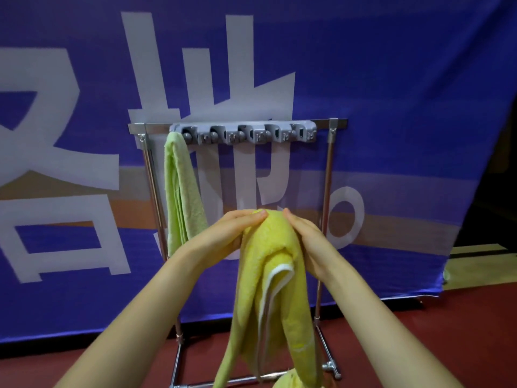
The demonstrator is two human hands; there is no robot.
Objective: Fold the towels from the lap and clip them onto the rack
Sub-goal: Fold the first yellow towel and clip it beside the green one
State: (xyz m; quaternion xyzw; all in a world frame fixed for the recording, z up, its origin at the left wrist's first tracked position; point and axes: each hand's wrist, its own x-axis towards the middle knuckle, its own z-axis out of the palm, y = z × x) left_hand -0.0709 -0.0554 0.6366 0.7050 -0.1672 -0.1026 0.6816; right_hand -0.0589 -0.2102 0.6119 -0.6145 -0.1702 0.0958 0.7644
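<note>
My left hand [223,236] and right hand [310,245] pinch the yellow towel [275,278] at its folded top, fingers [253,219] pressed close together, so both halves hang even. Above my fingers is the clip bar [243,134]; up-left, the green towel [181,191] hangs clipped on the rack [329,169].

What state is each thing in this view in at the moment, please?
yellow towel: folded over, hanging from both hands in front of the rack.
green towel: folded, hanging from the leftmost clip.
clip bar: leftmost clip taken, the other clips empty.
rack: upright on the floor.
left hand: holds the yellow towel's top.
right hand: holds the yellow towel's top.
</note>
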